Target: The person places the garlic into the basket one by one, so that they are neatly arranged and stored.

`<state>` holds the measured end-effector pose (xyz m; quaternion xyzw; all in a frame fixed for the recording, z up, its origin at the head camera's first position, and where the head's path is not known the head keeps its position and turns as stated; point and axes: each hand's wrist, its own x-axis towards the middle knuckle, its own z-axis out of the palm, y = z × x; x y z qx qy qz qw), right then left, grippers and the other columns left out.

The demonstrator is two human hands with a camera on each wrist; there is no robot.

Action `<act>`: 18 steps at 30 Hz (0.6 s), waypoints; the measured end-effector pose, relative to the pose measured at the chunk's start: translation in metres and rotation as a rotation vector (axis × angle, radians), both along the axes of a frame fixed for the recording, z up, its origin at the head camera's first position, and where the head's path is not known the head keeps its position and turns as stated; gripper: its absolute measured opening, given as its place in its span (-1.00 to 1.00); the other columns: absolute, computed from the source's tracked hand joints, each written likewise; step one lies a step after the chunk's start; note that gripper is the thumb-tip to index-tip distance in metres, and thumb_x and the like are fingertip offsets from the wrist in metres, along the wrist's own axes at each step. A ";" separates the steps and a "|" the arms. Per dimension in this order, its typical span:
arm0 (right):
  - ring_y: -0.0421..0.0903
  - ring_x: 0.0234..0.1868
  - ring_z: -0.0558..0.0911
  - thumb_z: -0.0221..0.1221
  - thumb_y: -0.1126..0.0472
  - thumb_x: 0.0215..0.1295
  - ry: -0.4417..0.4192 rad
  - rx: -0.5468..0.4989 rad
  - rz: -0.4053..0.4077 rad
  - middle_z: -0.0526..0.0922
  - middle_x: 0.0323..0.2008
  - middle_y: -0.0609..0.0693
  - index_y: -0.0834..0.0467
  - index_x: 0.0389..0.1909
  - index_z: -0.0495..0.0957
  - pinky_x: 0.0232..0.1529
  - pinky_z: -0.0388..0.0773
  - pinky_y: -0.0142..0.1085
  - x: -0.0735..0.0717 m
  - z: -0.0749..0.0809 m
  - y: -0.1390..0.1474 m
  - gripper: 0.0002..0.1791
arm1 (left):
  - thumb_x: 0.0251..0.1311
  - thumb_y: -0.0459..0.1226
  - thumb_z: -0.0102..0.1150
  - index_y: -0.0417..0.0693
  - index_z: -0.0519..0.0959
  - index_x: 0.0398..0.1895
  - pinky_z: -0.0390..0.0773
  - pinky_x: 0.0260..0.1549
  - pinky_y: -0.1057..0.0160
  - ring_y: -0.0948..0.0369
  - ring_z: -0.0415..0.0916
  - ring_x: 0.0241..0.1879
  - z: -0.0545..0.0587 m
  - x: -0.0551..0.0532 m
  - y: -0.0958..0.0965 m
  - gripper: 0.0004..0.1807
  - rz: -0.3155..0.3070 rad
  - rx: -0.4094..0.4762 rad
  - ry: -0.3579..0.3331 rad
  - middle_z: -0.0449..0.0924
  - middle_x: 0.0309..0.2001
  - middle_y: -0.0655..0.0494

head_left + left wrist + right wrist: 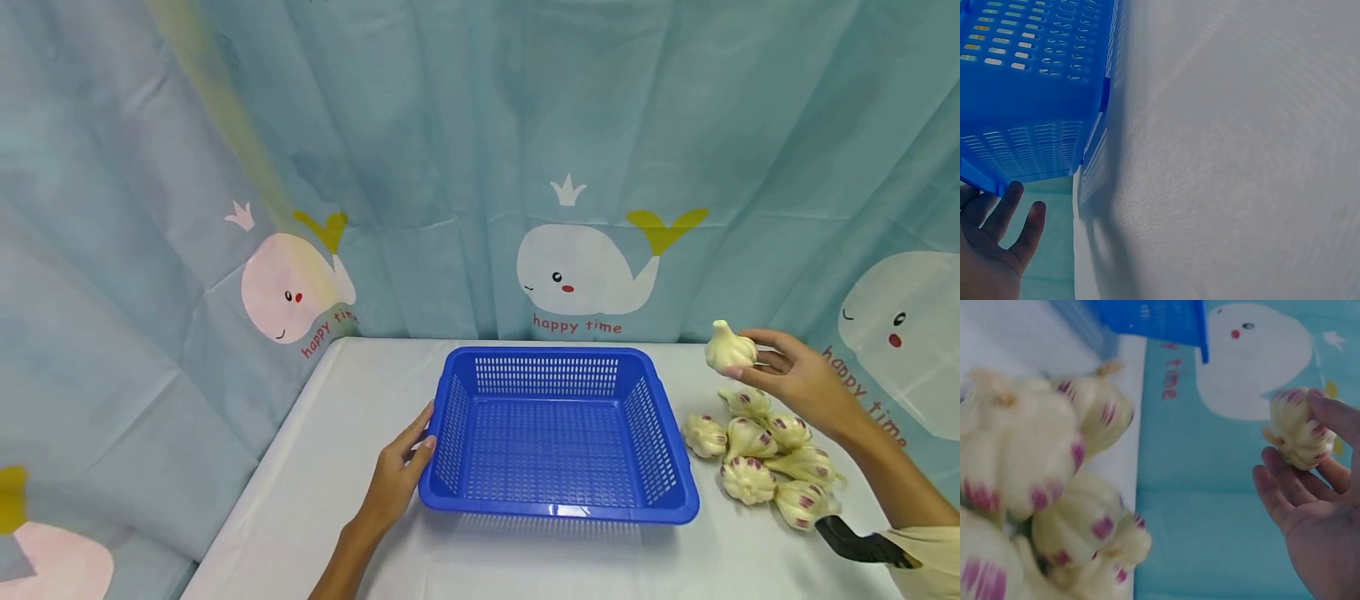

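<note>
My right hand (798, 379) holds a garlic bulb (729, 350) between thumb and fingers, raised above the table at the right, its stem pointing up in the head view. In the right wrist view the same bulb (1302, 428) shows purple patches. Below that hand lies a heap of several more garlic bulbs (750, 437), whitish with purple marks. My left hand (393, 471) touches the left rim of a blue plastic basket (558, 510). Its fingers (1029, 234) are loosely spread at the rim in the left wrist view. The basket has slotted walls and holds nothing.
A white cloth covers the table (352, 400). Behind and to the left hangs a blue-green curtain (450, 125) printed with whales. The heap of garlic lies close by the basket's right side. A black strap (858, 542) shows near the right sleeve (926, 558).
</note>
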<state>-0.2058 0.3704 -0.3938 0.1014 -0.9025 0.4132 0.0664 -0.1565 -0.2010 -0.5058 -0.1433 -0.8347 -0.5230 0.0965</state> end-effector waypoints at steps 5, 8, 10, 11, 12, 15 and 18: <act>-0.67 0.08 0.47 0.32 0.10 0.50 0.016 -0.022 0.026 0.49 0.38 0.27 0.22 0.60 0.23 -0.10 0.58 -0.69 0.002 0.010 -0.022 -0.23 | 0.67 -0.18 -0.05 -0.04 0.23 0.67 0.57 0.34 -0.14 -0.02 0.22 0.59 0.000 0.000 -0.001 -0.41 -0.004 0.004 -0.014 0.23 0.63 0.06; -0.59 0.09 0.57 0.31 0.14 0.51 0.004 -0.078 0.050 0.60 0.26 -0.08 0.17 0.60 0.25 -0.06 0.64 -0.62 0.002 0.015 -0.034 -0.26 | 0.67 -0.18 -0.05 -0.01 0.23 0.67 0.59 0.35 -0.08 0.00 0.22 0.59 0.000 0.001 -0.001 -0.41 -0.003 0.008 -0.024 0.22 0.63 0.10; -0.57 0.10 0.60 0.30 0.18 0.51 0.003 -0.118 0.064 0.61 0.17 -0.30 0.14 0.59 0.26 -0.05 0.67 -0.59 0.001 0.017 -0.041 -0.28 | 0.66 -0.17 -0.04 0.01 0.22 0.67 0.57 0.36 -0.07 0.02 0.21 0.59 0.000 0.002 -0.001 -0.41 -0.004 0.012 -0.032 0.22 0.63 0.12; -0.56 0.10 0.61 0.29 0.20 0.52 0.009 -0.138 0.077 0.60 0.15 -0.36 0.14 0.59 0.26 -0.04 0.68 -0.58 0.001 0.018 -0.044 -0.28 | 0.66 -0.17 -0.04 0.01 0.22 0.68 0.57 0.36 -0.08 0.02 0.21 0.59 0.000 0.002 0.000 -0.40 -0.006 0.013 -0.032 0.22 0.63 0.13; -0.55 0.11 0.62 0.29 0.22 0.51 0.018 -0.154 0.088 0.59 0.15 -0.38 0.15 0.59 0.26 -0.03 0.68 -0.58 0.000 0.018 -0.046 -0.29 | 0.66 -0.17 -0.04 0.01 0.22 0.68 0.55 0.36 -0.10 0.02 0.20 0.59 0.000 0.002 0.000 -0.40 -0.006 0.013 -0.031 0.22 0.64 0.13; -0.55 0.13 0.61 0.28 0.27 0.52 0.045 -0.177 0.122 0.57 0.18 -0.33 0.20 0.61 0.24 -0.01 0.68 -0.59 -0.001 0.020 -0.052 -0.27 | 0.67 -0.17 -0.05 0.01 0.22 0.68 0.51 0.38 -0.15 0.01 0.19 0.60 0.001 0.002 0.000 -0.40 -0.009 0.020 -0.033 0.21 0.64 0.12; -0.54 0.14 0.61 0.27 0.27 0.52 0.058 -0.184 0.145 0.54 0.24 -0.19 0.23 0.62 0.22 0.01 0.67 -0.59 -0.001 0.022 -0.058 -0.26 | 0.67 -0.16 -0.06 0.01 0.21 0.68 0.47 0.40 -0.16 0.01 0.18 0.60 0.001 0.002 0.000 -0.40 -0.008 0.027 -0.039 0.20 0.64 0.12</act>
